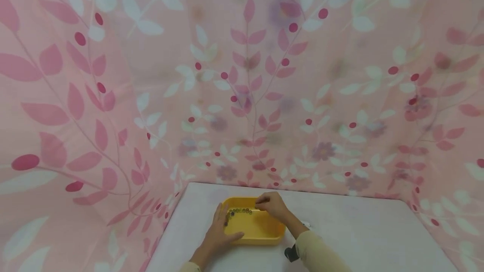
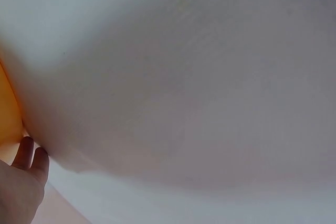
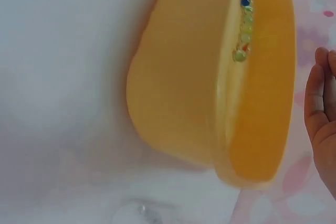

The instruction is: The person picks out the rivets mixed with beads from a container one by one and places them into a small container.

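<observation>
A yellow plastic tray (image 1: 261, 241) sits on the white table. Inside it, a curved row of small glass marbles (image 1: 240, 210) lies along the far and left walls; one marble (image 3: 245, 1) is blue. My left hand (image 1: 219, 232) rests at the tray's left side with fingers extended along the wall and thumb over the near rim. In the left wrist view its fingertips (image 2: 41, 156) lie by the tray's outer wall. Above the tray's far right part hovers my right hand (image 1: 273, 205), fingers bent. Whether it holds anything is hidden.
The white table (image 1: 359, 230) extends to the right of the tray. A dark object (image 1: 292, 253) shows beside the right forearm, and a small whitish item (image 1: 305, 223) lies right of the tray. Pink leaf-patterned fabric (image 1: 257, 95) hangs behind and at both sides.
</observation>
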Demonstrator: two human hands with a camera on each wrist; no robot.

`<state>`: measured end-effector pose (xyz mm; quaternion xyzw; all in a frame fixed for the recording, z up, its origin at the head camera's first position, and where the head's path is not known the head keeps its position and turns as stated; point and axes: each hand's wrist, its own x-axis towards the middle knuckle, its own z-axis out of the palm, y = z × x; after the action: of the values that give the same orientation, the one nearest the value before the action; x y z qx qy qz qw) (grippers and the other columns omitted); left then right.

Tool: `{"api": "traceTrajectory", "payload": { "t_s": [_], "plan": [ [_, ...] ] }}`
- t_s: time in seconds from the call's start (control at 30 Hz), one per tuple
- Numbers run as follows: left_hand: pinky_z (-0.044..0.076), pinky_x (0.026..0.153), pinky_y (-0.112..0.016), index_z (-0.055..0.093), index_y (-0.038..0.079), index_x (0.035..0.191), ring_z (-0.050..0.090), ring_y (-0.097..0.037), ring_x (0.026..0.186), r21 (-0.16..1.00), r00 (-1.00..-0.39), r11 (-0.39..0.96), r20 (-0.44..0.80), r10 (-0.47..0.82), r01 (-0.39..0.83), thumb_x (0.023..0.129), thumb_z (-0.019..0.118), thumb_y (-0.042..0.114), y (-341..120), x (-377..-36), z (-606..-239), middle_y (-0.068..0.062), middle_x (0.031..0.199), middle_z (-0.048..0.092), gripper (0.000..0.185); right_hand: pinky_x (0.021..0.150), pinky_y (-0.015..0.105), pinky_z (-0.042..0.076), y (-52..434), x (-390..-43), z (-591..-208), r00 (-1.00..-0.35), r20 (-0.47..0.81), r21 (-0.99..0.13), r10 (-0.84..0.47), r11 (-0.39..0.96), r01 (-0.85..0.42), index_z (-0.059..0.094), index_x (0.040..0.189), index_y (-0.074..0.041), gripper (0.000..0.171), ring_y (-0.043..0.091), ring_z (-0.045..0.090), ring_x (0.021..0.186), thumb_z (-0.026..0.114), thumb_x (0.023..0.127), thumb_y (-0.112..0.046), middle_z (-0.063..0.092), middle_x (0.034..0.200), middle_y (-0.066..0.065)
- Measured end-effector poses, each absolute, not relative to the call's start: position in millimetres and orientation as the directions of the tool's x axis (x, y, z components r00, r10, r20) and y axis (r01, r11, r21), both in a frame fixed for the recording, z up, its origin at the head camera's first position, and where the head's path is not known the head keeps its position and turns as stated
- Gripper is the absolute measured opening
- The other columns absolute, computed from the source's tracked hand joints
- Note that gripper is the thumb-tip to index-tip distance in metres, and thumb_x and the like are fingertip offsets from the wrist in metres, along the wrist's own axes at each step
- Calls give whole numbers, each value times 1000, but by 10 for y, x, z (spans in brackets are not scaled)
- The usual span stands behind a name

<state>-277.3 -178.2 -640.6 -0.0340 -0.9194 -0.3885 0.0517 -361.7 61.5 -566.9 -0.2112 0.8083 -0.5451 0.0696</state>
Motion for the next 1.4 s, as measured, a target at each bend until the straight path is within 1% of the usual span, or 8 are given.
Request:
{"api": "traceTrajectory", "payload": {
  "t_s": [0.2,0.33,0.57,0.67,0.8,0.97,1.23,1.4],
  "plan": [
    [43,101,-66,16,22,160,34,-49,141,699,-994,710,105,24,91,72,79,62,-1774,-2805,-6379,-13,167,4,116,71,28,61,833,-3693,-5601,-934,114,-887,-340,389,-250,74,98,5,16,16,70,79,76,85,-5,74,91,10],
    [41,102,-67,15,21,160,33,-50,141,704,-994,704,98,38,96,72,79,62,-1793,-2806,-6352,-13,167,3,117,75,30,61,952,-3709,-5580,-957,78,-886,-278,420,-194,76,98,0,15,15,69,81,76,85,-8,74,93,7],
    [51,88,-65,13,19,160,38,-53,137,679,-990,722,129,58,131,72,76,66,-1915,-2803,-6475,-14,167,1,118,77,33,61,1123,-3685,-5575,-956,84,-885,-282,419,-201,76,100,1,18,17,69,83,76,85,-10,71,97,8],
    [51,87,-66,13,18,160,38,-55,136,685,-989,716,132,64,138,73,77,63,-1902,-2813,-6475,-16,166,1,117,77,33,61,1225,-3658,-5556,-955,97,-881,-280,422,-213,75,102,2,20,18,70,83,75,86,-10,74,97,10],
    [51,85,-66,14,14,160,36,-56,136,690,-986,705,144,87,163,74,78,60,-1861,-2816,-6455,-19,166,3,116,74,32,62,1342,-3605,-5519,-954,106,-901,-279,379,-211,73,102,6,19,20,72,83,74,86,-6,74,94,13],
    [54,81,-61,13,15,160,36,-55,137,686,-984,706,153,96,175,74,76,63,-1855,-2818,-6487,-21,165,3,117,71,32,62,1497,-3544,-5505,-946,97,-920,-309,335,-204,71,102,10,19,20,71,80,72,87,-3,73,93,17],
    [52,87,-64,12,14,160,33,-55,138,686,-983,706,157,93,177,75,78,59,-1867,-2785,-6506,-24,164,4,116,63,29,58,1836,-3454,-5586,-969,80,-892,-235,418,-175,74,98,-3,15,16,67,75,74,88,-14,75,89,11],
    [52,85,-65,14,12,159,36,-57,135,678,-981,712,170,90,182,76,78,58,-1839,-2777,-6454,-24,164,5,115,57,27,54,2036,-3404,-5668,-981,79,-873,-180,462,-155,74,97,-4,18,15,65,70,76,87,-19,75,87,11]
  ]
}}
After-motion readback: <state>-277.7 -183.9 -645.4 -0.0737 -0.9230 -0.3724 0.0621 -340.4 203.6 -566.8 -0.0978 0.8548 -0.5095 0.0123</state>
